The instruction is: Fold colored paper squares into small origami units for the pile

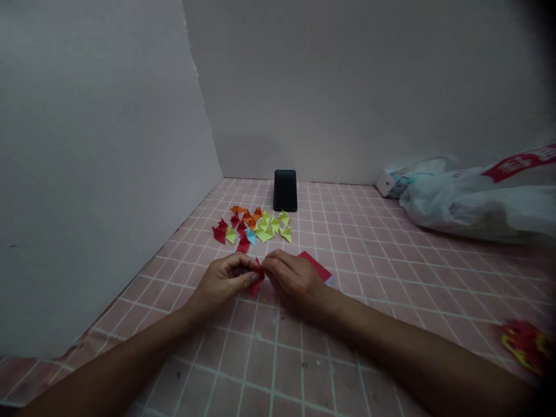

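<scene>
Between my two hands is a small red folded paper piece [257,279], its points showing above and below the fingers. My left hand [228,277] pinches it from the left, thumb in front. Fingers of my right hand [297,281] are closed at its right edge; the fingertips are partly hidden, so their exact grip is hard to see. Partly behind my right hand lies a stack of red square paper [316,266]. Just beyond the hands sits a group of small folded paper figures [264,231] in yellow, red and orange, with a light blue one [251,236].
A black phone [285,190] leans near the back wall [347,87]. White plastic bags [478,202] and a small box [388,183] are at the back right. A blurred red and yellow object [527,346] lies at the right edge. A pale wall [99,162] bounds the left side.
</scene>
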The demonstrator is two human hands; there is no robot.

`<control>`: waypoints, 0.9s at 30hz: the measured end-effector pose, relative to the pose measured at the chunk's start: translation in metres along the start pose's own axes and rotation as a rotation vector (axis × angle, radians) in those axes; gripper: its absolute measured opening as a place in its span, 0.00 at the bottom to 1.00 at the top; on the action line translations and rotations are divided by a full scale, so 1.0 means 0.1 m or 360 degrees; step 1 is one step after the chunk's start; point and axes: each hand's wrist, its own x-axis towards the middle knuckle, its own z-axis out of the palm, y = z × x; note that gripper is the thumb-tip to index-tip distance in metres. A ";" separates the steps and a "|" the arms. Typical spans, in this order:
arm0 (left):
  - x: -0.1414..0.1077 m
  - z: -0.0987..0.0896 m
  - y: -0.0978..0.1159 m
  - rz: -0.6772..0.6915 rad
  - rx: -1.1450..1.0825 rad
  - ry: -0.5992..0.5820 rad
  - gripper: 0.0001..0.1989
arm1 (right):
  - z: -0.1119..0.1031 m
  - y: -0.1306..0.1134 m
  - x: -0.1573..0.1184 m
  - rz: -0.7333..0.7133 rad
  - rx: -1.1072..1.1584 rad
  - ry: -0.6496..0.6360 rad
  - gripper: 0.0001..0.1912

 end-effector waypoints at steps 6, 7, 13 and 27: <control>0.00 0.00 -0.05 0.0197 0.0221 0.0098 0.07 | 0.00 -0.02 0.01 0.0154 0.0119 0.0002 0.09; 0.00 0.00 -0.06 0.0234 0.0262 0.0105 0.08 | 0.00 -0.03 0.01 0.0168 0.0128 0.0000 0.09; 0.01 -0.03 -0.10 0.0461 0.0629 0.0143 0.04 | 0.02 -0.03 0.01 0.0210 0.0132 -0.0027 0.09; 0.18 -0.04 -0.14 0.0549 0.1633 0.0091 0.04 | 0.13 0.09 0.09 0.0488 -0.0153 -0.0344 0.09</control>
